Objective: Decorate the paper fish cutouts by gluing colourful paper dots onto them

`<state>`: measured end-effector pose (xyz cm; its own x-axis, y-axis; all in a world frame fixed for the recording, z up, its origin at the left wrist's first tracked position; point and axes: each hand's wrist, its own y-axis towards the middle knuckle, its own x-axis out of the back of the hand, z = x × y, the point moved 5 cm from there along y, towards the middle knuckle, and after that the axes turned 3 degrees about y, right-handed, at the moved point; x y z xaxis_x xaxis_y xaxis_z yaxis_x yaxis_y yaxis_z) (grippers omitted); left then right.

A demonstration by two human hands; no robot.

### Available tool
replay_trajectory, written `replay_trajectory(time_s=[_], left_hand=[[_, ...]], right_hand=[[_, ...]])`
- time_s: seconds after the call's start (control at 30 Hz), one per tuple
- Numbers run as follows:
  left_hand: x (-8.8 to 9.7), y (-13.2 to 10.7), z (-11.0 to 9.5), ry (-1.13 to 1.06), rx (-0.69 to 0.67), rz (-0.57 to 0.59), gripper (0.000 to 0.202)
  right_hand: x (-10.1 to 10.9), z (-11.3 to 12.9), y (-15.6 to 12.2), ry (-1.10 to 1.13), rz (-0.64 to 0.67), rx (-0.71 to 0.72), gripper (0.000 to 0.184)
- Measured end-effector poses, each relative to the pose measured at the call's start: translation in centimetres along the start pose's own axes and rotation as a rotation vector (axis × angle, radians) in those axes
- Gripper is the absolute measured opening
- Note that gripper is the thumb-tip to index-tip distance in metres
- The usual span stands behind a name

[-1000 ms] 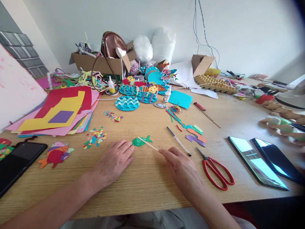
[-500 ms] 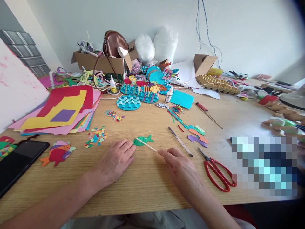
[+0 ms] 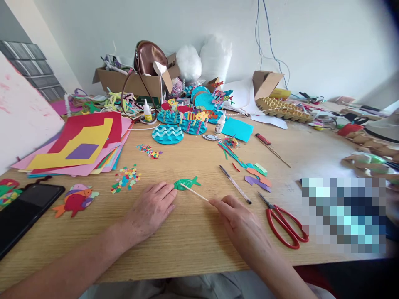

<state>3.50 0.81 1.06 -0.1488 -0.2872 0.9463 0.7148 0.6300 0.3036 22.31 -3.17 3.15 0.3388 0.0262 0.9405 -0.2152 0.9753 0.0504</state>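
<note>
A small green paper fish (image 3: 187, 182) lies on the wooden table (image 3: 193, 236) in front of me. My left hand (image 3: 149, 209) rests flat on the table, fingers together, its fingertips touching the fish's left end. My right hand (image 3: 240, 224) pinches the near end of a thin wooden stick (image 3: 193, 192), whose far tip lies on the fish. A pen (image 3: 235, 189) and red-handled scissors (image 3: 283, 226) lie just right of my right hand.
Coloured paper sheets (image 3: 77, 145) are stacked at the left, with confetti scraps (image 3: 126, 178), a red paper fish (image 3: 75, 201) and a black phone (image 3: 25, 214) nearby. Blue wave craft pieces (image 3: 168, 133), glue bottles, cardboard boxes (image 3: 134, 81) and an egg tray (image 3: 283, 108) crowd the back.
The stick's far tip has shifted slightly on the fish; both hands stay almost where they were.
</note>
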Motion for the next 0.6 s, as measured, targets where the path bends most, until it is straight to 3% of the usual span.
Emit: replay_trajectory(time_s=[0.33, 0.6], left_hand=[[-0.18, -0.08, 0.09, -0.019, 0.003, -0.006, 0.024], [-0.09, -0.09, 0.05, -0.031, 0.014, -0.013, 0.024]], right_hand=[[-0.19, 0.2, -0.77, 0.1, 0.017, 0.008, 0.04], [-0.24, -0.01, 0.19, 0.019, 0.06, -0.024, 0.042]])
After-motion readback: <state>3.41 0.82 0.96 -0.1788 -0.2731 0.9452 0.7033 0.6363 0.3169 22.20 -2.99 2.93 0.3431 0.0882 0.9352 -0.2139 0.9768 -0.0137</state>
